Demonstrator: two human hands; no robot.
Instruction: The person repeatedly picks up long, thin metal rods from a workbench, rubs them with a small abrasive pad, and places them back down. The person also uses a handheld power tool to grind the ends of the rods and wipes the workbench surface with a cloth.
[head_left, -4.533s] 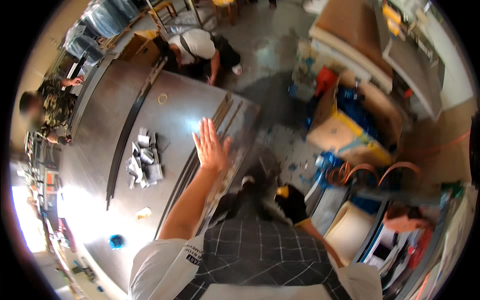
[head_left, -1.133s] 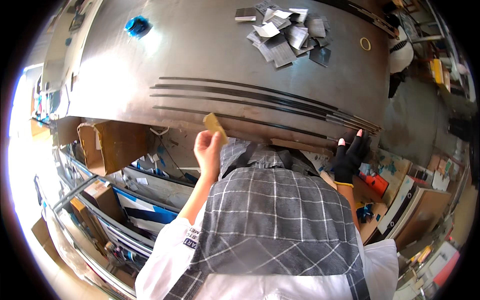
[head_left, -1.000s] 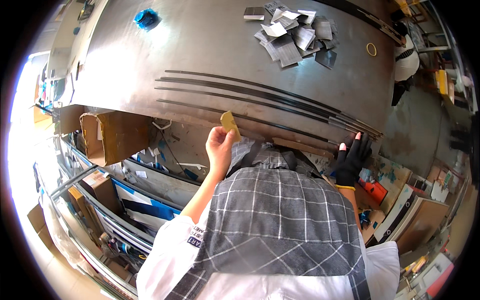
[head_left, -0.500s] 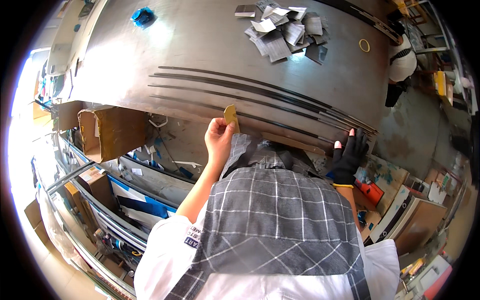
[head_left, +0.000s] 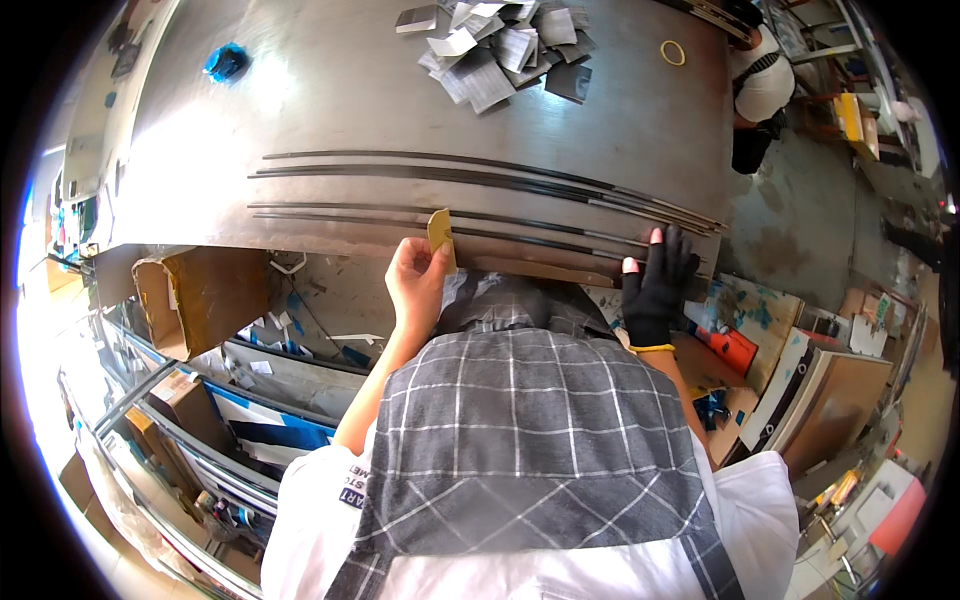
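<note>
Several long, thin dark rods (head_left: 420,178) lie across the metal table in two groups, with a gap between them. My bare left hand (head_left: 415,275) is at the table's front edge, fingers pinched on a small flat tan piece (head_left: 440,232); its material is unclear. The piece stands up in front of the two nearest rods (head_left: 350,216). At their right ends is my right hand (head_left: 657,288), in a black glove with two bare fingertips. Its fingers are spread and the palm faces down; whether it presses on the rods I cannot tell.
On the metal table (head_left: 330,110) are a pile of grey rectangular pieces (head_left: 485,75), a blue roll (head_left: 226,63) and a yellow ring (head_left: 673,53). A cardboard box (head_left: 215,290) stands left below the edge. Another person (head_left: 765,85) is at the far right.
The view has shifted, moving most things leftward in the picture. One rod now lies closer to the nearest rod, leaving a wider gap behind it. My left hand keeps its pinch.
</note>
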